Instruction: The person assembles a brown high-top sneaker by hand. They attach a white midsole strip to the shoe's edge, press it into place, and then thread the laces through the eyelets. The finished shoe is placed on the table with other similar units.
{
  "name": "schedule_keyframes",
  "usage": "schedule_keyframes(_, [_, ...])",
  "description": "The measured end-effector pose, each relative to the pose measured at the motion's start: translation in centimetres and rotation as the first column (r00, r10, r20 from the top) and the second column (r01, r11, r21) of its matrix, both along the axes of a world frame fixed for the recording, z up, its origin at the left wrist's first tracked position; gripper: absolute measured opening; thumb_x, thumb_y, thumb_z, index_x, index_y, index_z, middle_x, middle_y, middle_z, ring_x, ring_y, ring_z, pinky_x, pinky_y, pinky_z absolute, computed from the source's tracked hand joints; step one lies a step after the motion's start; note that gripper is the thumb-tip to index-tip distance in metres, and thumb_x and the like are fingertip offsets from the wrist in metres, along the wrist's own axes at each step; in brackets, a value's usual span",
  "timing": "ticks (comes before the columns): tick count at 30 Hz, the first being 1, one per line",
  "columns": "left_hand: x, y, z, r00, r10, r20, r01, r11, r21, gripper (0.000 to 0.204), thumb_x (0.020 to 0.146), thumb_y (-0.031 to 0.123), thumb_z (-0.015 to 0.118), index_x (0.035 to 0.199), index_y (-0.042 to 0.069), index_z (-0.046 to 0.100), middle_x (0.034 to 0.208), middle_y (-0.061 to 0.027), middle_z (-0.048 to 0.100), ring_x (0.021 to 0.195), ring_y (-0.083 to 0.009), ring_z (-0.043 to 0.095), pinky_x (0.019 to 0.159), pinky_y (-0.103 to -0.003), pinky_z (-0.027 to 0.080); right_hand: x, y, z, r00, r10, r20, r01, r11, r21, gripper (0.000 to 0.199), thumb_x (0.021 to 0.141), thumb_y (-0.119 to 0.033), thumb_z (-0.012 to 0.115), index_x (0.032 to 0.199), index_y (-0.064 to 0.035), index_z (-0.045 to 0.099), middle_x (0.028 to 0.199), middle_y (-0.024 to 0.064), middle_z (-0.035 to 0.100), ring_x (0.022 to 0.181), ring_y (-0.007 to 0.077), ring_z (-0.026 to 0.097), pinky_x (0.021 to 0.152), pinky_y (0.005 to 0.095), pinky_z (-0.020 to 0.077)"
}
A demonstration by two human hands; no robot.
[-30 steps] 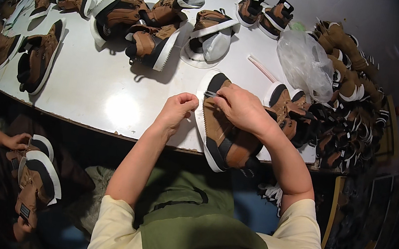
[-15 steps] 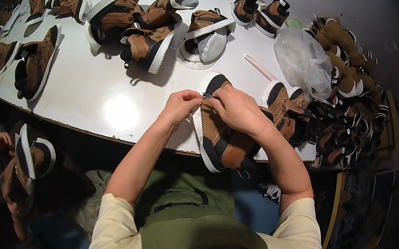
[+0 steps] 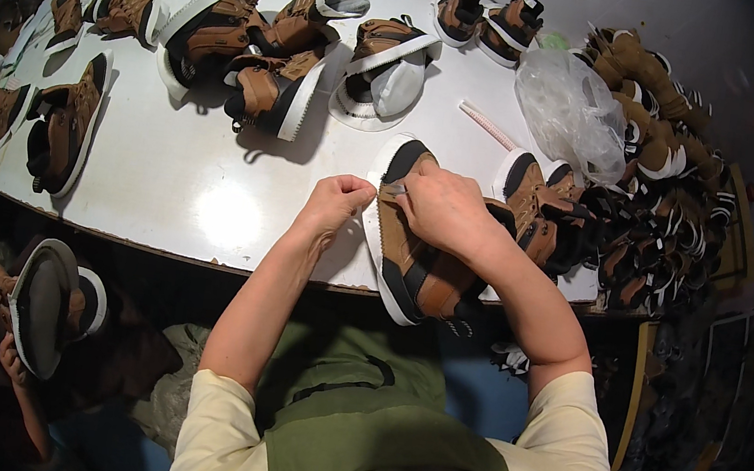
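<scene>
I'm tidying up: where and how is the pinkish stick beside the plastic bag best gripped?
Probably pinch the pinkish stick at its far left end, from the left: it lies slanted, that end over open table, while the other nears a brown shoe and the bag.

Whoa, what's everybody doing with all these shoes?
Someone in a green apron is handling a brown shoe at the edge of the white table. Their right hand holds a small grey tool against it; their left hand pinches beside its white rim. At lower left, another person's hands hold a shoe too.
</scene>
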State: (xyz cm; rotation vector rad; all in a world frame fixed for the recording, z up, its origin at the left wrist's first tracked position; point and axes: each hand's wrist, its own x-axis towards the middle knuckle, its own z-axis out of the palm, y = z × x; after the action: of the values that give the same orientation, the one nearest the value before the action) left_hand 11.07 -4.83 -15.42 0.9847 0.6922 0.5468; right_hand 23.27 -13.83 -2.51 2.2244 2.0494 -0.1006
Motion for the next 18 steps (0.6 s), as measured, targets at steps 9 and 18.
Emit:
schedule_keyframes(9, [0.2,-0.1,-0.7,0.996,0.081,0.025,-0.08,0.996,-0.043,0.01,0.084,0.01,0.069,0.086,0.0,0.068,0.073,0.0002,0.062,0.063,-0.0071,0.049,0.06,-0.022,0.042,0.4,0.0,-1.5,1.0,0.009,-0.02,-0.007,0.998,0.054,0.019,0.085,-0.021,0.063,0.09,-0.0036,0.07,0.094,0.0162,0.063,0.088,0.034,0.064,0.072,0.0446,0.0512])
schedule_keyframes(18, [0.2,0.5,-0.9,1.0,0.023,0.006,-0.023,1.0,0.017,0.009,0.084,0.01,0.068,0.082,0.001,0.068,0.07,0.0024,0.059,0.06,-0.0052,0.046,0.057,-0.02,0.037,0.5,0.4,-2.0,0.998,0.007,-0.06,0.0,0.993,0.114,0.019,0.078,-0.02,0.07,0.082,-0.001,0.068,0.092,0.0161,0.063,0.087,0.0324,0.065,0.072,0.0427,0.0517])
